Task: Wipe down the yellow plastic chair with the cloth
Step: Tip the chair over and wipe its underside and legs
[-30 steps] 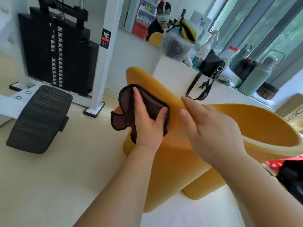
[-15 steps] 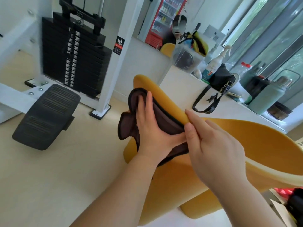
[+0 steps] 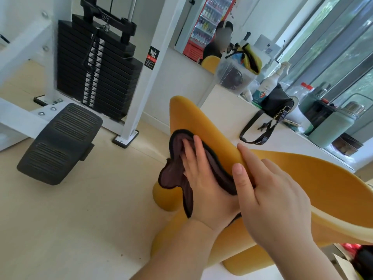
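- The floor [image 3: 80,219] is pale and takes up the whole left and near side of the view.
- A weight machine [image 3: 96,77] with a black stack and a white frame stands far on the left. Its black foot plate [image 3: 60,142] lies nearer.
- The yellow chair [image 3: 193,118] fills the middle and the right. Its curved shell runs from a rounded tip in the far middle down to the near right, where the picture edge cuts it off.
- A white table [image 3: 228,114] stands just behind the chair on the right. It carries a black bag [image 3: 278,102], bottles and a flask.
- The right hand [image 3: 276,199] grasps the upper rim of the shell. The thumb is on the near face and the other fingers go over the rim.
- The left hand [image 3: 203,184] is flat with straight fingers and presses the cloth against the outer face of the shell, just left of the right hand.
- The cloth [image 3: 175,174] is dark brown with a black border. It lies below the rim, and its loose corners hang to the left.
- I think the next stroke depends on this: the long axis of the shell goes far-left to near-right. The face without cloth lies beyond the left fingertips toward the tip, and also below the palm. The left hand is the nearer one to it, and the right hand only steadies the chair.
- Some things are hidden. The right fingertips are behind the rim, part of the cloth is under the palm and the thumb, and the arms cover most of the chair's base. I cannot tell whether the chair stands or is tipped.
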`<state>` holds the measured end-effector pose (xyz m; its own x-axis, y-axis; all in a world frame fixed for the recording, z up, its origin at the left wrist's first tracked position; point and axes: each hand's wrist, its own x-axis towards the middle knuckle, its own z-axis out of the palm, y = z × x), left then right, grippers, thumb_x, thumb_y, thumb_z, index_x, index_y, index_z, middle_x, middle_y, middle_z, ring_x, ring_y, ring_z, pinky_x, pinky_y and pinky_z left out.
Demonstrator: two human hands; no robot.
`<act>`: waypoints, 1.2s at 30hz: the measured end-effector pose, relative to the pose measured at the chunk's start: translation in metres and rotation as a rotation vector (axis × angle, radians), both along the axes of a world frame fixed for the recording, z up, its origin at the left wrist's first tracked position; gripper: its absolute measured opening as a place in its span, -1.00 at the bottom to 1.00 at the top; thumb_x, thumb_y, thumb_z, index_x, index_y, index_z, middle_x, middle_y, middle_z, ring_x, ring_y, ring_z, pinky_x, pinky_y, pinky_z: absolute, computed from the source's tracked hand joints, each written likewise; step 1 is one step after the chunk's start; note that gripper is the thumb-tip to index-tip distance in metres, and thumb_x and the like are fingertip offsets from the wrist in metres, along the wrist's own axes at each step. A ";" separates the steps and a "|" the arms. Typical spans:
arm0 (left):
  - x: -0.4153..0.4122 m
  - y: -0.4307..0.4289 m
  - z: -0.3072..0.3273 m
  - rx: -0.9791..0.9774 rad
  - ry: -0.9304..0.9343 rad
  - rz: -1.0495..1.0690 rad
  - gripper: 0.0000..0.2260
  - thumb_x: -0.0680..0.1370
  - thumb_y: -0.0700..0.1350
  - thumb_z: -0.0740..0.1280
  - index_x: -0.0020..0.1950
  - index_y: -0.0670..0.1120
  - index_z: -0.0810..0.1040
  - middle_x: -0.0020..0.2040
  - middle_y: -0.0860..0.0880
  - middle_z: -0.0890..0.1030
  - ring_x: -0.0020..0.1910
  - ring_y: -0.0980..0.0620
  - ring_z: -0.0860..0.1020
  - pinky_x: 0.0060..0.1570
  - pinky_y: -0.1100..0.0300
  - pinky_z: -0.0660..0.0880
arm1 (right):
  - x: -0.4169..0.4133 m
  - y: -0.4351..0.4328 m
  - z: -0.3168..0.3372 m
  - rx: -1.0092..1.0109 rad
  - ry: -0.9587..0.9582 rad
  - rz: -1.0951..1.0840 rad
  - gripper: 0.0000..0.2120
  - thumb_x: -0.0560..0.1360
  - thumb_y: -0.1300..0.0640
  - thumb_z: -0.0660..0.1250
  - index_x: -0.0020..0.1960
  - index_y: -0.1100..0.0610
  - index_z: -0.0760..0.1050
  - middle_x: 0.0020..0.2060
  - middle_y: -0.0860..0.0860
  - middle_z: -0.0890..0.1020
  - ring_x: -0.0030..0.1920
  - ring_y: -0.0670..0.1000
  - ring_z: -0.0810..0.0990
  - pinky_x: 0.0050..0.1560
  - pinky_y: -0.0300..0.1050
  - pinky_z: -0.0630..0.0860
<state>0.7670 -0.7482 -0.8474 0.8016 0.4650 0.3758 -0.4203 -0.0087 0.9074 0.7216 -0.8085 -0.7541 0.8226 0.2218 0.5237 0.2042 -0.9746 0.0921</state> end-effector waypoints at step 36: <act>0.038 0.054 0.027 -0.144 -0.096 0.022 -0.55 0.55 0.18 0.05 0.44 0.43 0.14 0.63 0.19 0.02 0.63 0.07 -0.05 0.57 -0.16 -0.03 | 0.000 0.009 -0.004 -0.020 -0.035 0.005 -0.20 0.57 -0.47 -0.23 0.45 -0.05 0.48 -0.20 -0.07 0.55 -0.21 0.10 0.57 -0.25 -0.02 0.39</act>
<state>0.8046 -0.6946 -0.8200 0.7547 0.5363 0.3779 -0.5058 0.1088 0.8558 0.7217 -0.7991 -0.7584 0.8026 0.2362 0.5478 0.2049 -0.9716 0.1188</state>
